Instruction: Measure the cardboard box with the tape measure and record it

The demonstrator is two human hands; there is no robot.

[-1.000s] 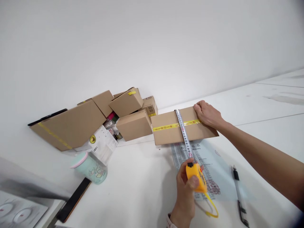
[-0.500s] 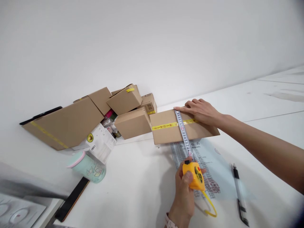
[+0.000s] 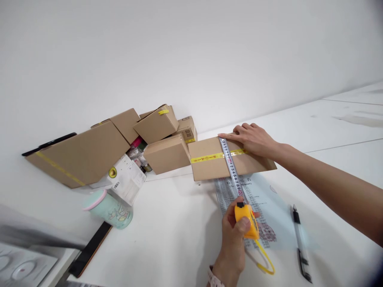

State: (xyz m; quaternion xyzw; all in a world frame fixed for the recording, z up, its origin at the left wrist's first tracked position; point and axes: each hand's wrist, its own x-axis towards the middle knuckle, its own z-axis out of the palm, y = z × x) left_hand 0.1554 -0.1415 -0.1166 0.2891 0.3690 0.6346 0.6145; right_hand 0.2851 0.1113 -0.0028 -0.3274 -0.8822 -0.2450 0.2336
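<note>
A yellow tape measure (image 3: pixel 247 221) sits in my left hand (image 3: pixel 231 243), its fingers and thumb closed round the case. From it the silver blade (image 3: pixel 229 159) runs out across a taped cardboard box (image 3: pixel 206 167), reaching the far edge. The forefinger of my right hand (image 3: pixel 254 139) is stretched along that edge and presses on the blade's end. Its other fingers bend over the box's top right, and its thumb is hidden. Under the blade, yellow printed tape crosses the box. A bluish printed sheet (image 3: pixel 266 207) lies below and partly behind the box.
Several cardboard boxes (image 3: pixel 167 155) are stacked by the wall at left. Near them stand a white carton with an avocado picture (image 3: pixel 128 181) and a mint tumbler (image 3: pixel 112 209). A black flat bar (image 3: pixel 91 249) lies at lower left. A pen (image 3: pixel 301 243) rests at right.
My right hand has shifted from gripping the box's far right corner to pressing its forefinger on the blade's end. The tape measure has turned slightly in my left hand.
</note>
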